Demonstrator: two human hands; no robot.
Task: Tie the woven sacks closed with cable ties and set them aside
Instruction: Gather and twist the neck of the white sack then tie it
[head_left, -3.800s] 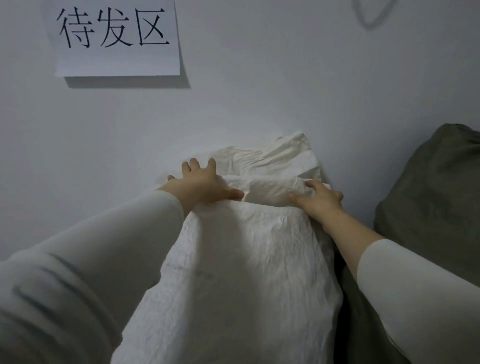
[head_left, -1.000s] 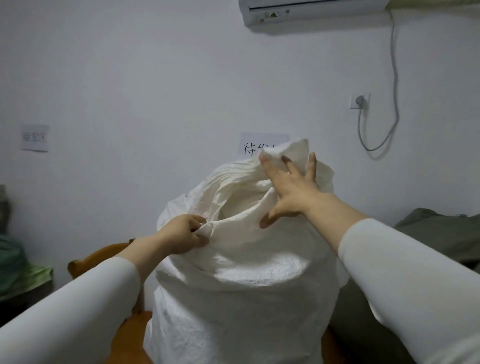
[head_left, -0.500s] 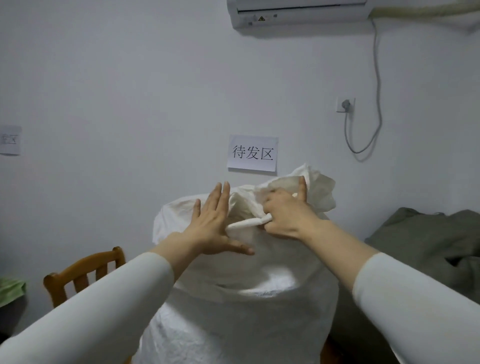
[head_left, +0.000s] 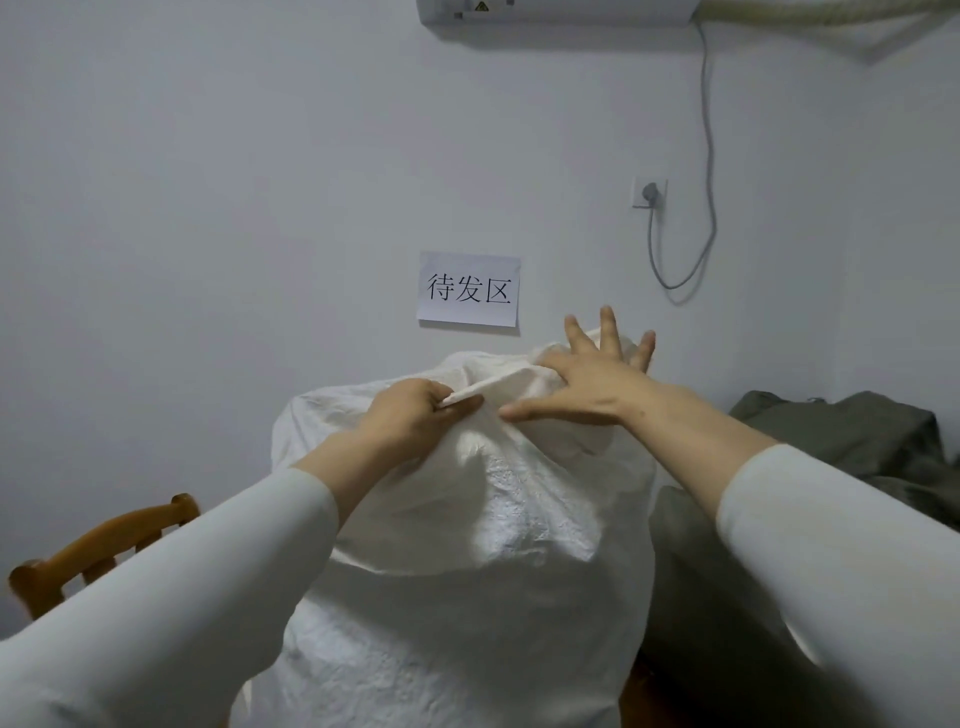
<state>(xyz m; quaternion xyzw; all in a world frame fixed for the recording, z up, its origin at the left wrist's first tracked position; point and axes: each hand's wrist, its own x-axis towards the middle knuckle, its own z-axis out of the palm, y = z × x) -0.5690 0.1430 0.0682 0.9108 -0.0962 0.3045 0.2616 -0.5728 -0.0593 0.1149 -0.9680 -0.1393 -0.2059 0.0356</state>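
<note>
Head view: a full white sack (head_left: 498, 545) stands upright against the wall under a paper sign (head_left: 469, 289). Left hand (head_left: 415, 415) pinches a twisted fold of its mouth; right hand (head_left: 592, 384) lies flat on top, fingers spread.

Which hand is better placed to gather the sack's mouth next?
Probably the left hand: its fingers are already pinched on a fold of the sack near the top. The right hand lies flat on the bunched mouth with fingers spread, gripping nothing. No cable tie is visible.
</note>
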